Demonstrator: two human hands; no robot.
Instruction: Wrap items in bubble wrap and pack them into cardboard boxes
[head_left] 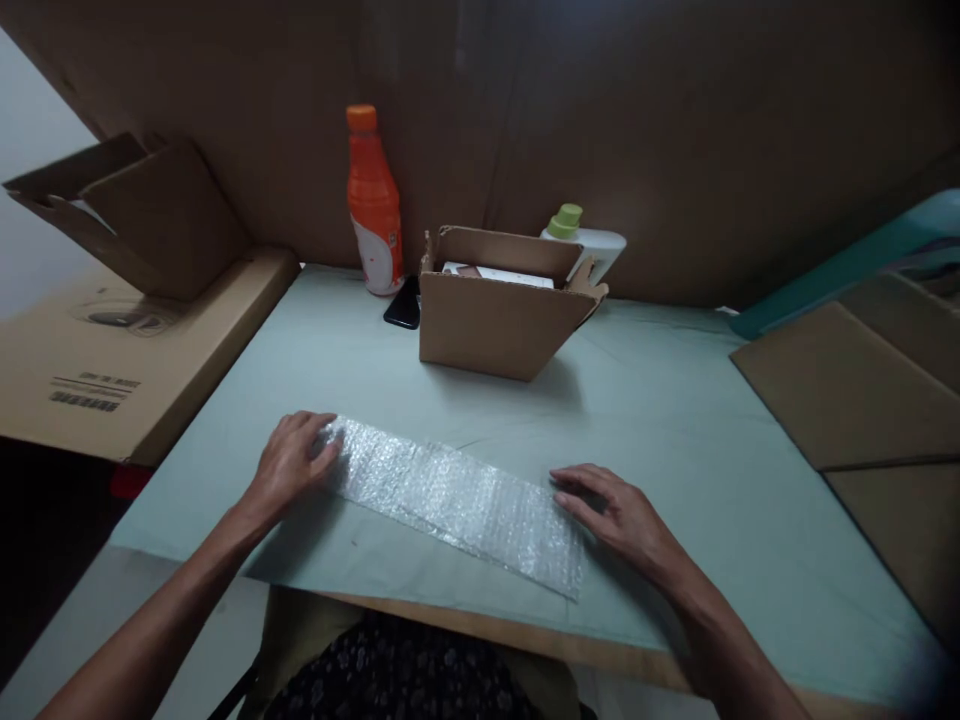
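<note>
A long flat strip of clear bubble wrap (457, 500) lies slantwise near the front edge of the table. At its left end, my left hand (291, 455) touches the wrap, thumb and fingers apart. My right hand (622, 515) is by the other end with its fingers loosely curved and apart, holding nothing; whether the fingertips touch the wrap I cannot tell. Behind the strip stands an open cardboard box (487, 325) with a white item (502, 275) inside, mostly hidden by the front wall.
An orange bottle (373, 200), a black phone (403, 305) and a white bottle with a green cap (568, 220) are at the back. Cardboard boxes sit left (161, 215) and right (862, 370). A flat carton (97, 350) lies at left. Pale green cloth covers the table (660, 400).
</note>
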